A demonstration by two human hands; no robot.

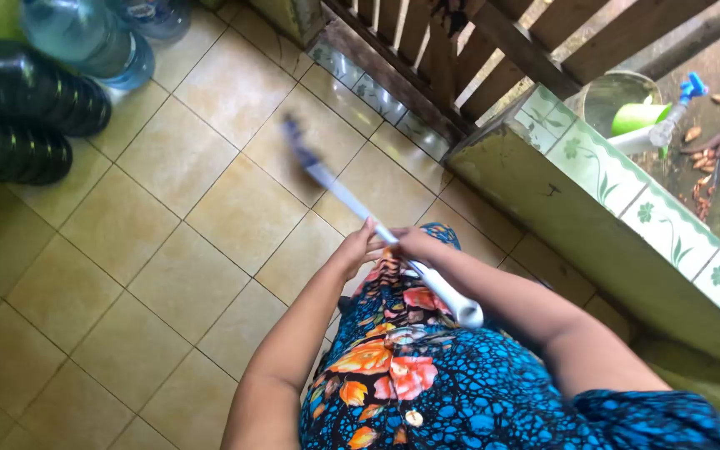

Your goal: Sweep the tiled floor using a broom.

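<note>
A long white-handled broom or mop (352, 200) slants from my waist out over the tan floor tiles, its dark head (296, 137) blurred by motion. My right hand (414, 244) is wrapped around the middle of the handle. My left hand (358, 250) rests against the handle just beside it, fingers curled on it. The handle's open white end (467, 312) sticks out near my right forearm, above my blue floral dress.
Two stacks of black containers (31, 104) and large clear water bottles (85, 37) stand at the upper left. A tiled low wall (593, 192) runs along the right, wooden railings (460, 50) behind it. A tap with a blue handle (677, 108) and a bucket lie beyond.
</note>
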